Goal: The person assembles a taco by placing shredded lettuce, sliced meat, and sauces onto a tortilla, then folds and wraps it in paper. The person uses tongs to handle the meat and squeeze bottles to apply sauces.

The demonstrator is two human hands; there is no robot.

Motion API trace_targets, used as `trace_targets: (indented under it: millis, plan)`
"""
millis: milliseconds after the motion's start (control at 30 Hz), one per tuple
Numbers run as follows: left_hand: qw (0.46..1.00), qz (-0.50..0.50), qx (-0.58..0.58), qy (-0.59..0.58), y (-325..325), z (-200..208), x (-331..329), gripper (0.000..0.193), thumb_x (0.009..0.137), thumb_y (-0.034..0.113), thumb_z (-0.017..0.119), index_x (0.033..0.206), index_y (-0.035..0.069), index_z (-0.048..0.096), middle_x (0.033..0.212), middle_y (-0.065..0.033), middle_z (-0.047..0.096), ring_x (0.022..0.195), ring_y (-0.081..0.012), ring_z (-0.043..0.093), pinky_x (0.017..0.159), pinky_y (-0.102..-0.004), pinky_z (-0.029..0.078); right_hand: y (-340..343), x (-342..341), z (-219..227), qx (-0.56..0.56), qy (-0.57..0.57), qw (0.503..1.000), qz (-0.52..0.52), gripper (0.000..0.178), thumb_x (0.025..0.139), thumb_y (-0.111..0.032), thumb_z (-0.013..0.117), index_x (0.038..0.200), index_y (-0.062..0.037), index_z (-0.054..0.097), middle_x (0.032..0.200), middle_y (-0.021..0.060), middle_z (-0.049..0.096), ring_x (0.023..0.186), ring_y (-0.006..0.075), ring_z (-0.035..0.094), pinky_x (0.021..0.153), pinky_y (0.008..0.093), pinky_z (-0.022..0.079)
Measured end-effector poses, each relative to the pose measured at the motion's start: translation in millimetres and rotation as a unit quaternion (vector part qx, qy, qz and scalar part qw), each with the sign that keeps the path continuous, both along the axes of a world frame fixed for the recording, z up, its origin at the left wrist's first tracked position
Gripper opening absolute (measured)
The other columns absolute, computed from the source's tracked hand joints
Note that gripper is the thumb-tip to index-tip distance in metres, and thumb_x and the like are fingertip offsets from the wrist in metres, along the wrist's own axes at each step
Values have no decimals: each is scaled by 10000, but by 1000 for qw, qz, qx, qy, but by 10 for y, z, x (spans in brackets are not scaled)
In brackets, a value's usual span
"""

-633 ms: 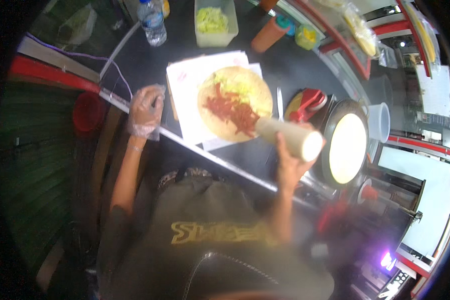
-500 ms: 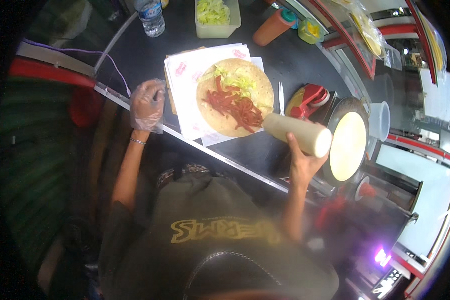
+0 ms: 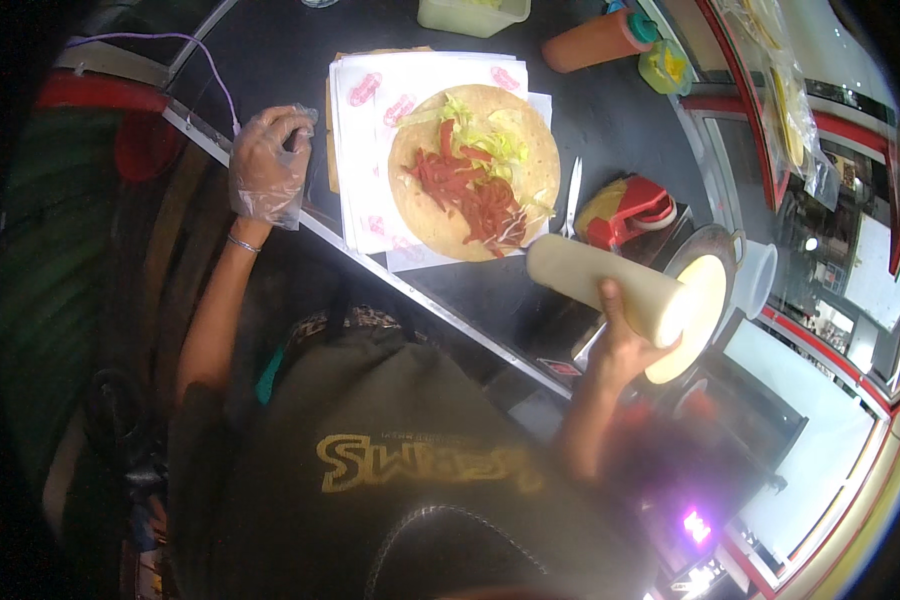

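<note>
My right hand (image 3: 625, 345), bare, is wrapped round a squeeze bottle (image 3: 600, 280) of cream-coloured sauce. The bottle is tipped, its nozzle at the near right edge of a round flatbread (image 3: 425, 225). On the flatbread lie reddish-brown strips (image 3: 450, 180), probably meat, and shredded lettuce (image 3: 505, 145). Thin white sauce lines cross the strips near the nozzle. White printed paper sheets (image 3: 360, 150) lie under the flatbread. My left hand (image 3: 268, 170), in a clear plastic glove, is beside the paper at the counter's edge, fingers curled in and holding nothing I can see.
Right of the paper are a knife-like utensil (image 3: 572, 195), a red device (image 3: 625, 212) and a round pan with a pale flatbread (image 3: 705, 300). Farther back stand an orange bottle (image 3: 595, 45), a small tub (image 3: 665, 68) and a lettuce container (image 3: 475, 18). A purple cord (image 3: 215, 65) runs at left.
White sauce lines now show on the strips near the nozzle. The right hand still holds the bottle tilted. The view has shifted, and the water bottle at the back is mostly out of frame.
</note>
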State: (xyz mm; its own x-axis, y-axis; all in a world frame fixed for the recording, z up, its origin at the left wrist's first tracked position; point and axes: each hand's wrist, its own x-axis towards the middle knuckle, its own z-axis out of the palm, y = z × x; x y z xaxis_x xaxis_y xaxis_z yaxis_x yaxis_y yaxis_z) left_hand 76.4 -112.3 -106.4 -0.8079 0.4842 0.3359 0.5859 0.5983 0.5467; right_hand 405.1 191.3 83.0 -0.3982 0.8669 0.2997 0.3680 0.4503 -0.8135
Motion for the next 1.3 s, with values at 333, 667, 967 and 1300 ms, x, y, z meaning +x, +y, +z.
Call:
trace_targets:
  millis: [333,667,967,1300]
  plan:
    - [999,-22,31,15,-2,-11,-12,189,926,66,797,1104,111,842,1194,-111,806,1129,-354,764,1001,-467,598,126,-105,70,-62,128,987,-80,696,732,-145,1092,1275,90,726,1113,147,792,939,249,779,926,424,650]
    - [1000,-16,11,-1,-13,-5,-36,155,947,88,781,1093,98,831,1220,-118,811,1136,-365,765,1007,-469,599,58,-452,217,3,207,971,-117,705,759,-103,1065,1324,89,691,1136,177,787,1011,283,781,1009,433,635]
    - [999,-13,25,-24,-28,-49,-37,158,922,78,791,1070,106,837,1209,-117,806,1126,-368,764,1005,-473,602,239,-503,230,-27,167,985,29,682,743,-138,1068,1283,82,716,1108,170,799,1010,277,788,983,439,645]
    - [999,-20,33,-21,-35,-34,-20,158,916,82,793,1065,124,820,1203,-92,794,1117,-350,757,986,-474,604,262,-693,104,-100,188,977,7,617,697,-65,1078,1198,83,751,1067,158,806,964,268,777,994,437,626]
